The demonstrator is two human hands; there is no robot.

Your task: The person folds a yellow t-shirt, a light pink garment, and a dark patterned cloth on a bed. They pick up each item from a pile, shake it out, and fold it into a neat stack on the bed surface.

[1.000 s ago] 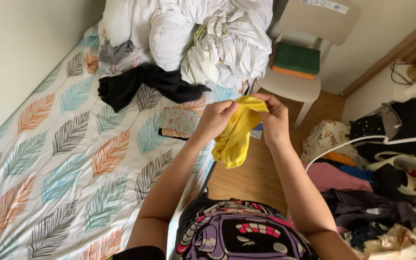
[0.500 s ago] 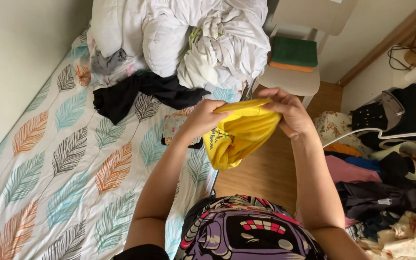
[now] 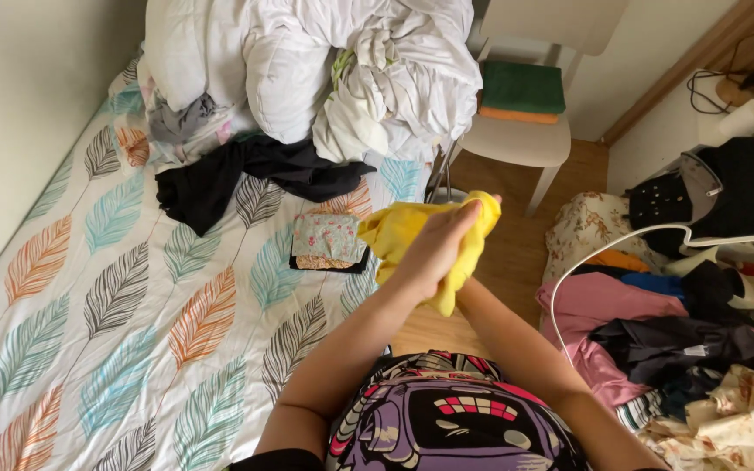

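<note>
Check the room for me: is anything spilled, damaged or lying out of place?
Nothing looks spilled or damaged. Clothes are loose, though: a black garment sprawls crumpled across the bed, and a mixed clothes pile lies on the floor at right. Both hands bunch the yellow cloth.

The bed (image 3: pixel 89 331) wears a feather-print sheet. A black garment (image 3: pixel 255 170) and small floral folded cloth (image 3: pixel 329 240) lie mid-bed. White bedding (image 3: pixel 325 70) is heaped at the far end.

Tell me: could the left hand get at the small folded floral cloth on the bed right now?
Probably yes, once freed. The folded floral cloth lies uncovered on the bedsheet just left of the left hand, nothing between them, but that hand is gripping the yellow garment.
</note>
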